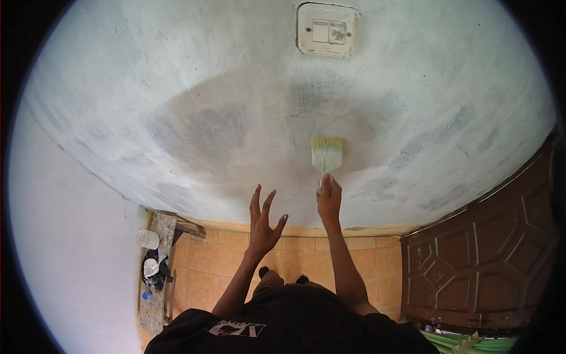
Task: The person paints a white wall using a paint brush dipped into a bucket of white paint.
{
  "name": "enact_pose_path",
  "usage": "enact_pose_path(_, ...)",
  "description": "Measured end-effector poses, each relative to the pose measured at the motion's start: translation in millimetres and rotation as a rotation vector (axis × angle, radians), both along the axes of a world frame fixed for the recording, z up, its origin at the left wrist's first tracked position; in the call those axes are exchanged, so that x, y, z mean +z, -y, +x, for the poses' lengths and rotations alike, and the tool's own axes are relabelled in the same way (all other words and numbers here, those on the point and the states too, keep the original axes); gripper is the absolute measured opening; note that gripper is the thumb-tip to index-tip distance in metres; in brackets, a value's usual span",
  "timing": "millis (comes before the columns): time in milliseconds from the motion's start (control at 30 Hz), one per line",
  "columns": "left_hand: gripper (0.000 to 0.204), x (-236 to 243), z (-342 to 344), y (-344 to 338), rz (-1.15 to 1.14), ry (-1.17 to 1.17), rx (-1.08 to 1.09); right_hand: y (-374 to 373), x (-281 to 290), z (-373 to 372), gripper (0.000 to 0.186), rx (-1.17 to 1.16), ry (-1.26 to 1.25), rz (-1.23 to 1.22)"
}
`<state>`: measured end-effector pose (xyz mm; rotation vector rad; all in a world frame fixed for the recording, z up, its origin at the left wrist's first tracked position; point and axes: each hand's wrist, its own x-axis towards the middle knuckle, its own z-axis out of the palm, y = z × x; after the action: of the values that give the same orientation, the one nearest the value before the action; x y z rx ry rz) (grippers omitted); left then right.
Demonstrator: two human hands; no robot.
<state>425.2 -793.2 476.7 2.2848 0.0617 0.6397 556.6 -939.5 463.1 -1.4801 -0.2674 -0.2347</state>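
My right hand (329, 200) is closed round the handle of a wide flat paintbrush (327, 158). The brush points upward, its yellowish bristles at or very near the wall (253, 135); whether they touch I cannot tell. The wall is pale blue-white, with darker grey, damp-looking patches around the brush. My left hand (265, 229) is raised to the left of the brush, fingers spread, nothing in it. I cannot tell whether its fingertips touch the wall.
A switch plate (328, 30) sits high on the wall. At the left, a paint-stained wooden bench (154, 307) bears a whitish container (148, 239), a black plastic bag (154, 277) and a blue cup (147, 296). A brown panelled door (477, 259) stands at the right, above orange floor tiles (200, 259).
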Motion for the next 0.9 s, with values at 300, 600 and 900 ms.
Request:
enact_pose_path(300,0.067,9.6,10.4,-33.7,0.01,-0.019,-0.112,-36.3,95.6,13.0,0.043,0.099,-0.016,0.15)
enact_pose_path(600,0.067,5.7,7.0,-62.1,0.048,-0.022,-0.136,-51.3,23.6,-30.0,0.042,0.012,-0.128,0.176)
enact_pose_path(900,0.065,9.4,12.9,-67.4,-0.032,0.014,-0.2,-54.9,-11.9,-7.1,0.043,-0.015,-0.109,-0.003)
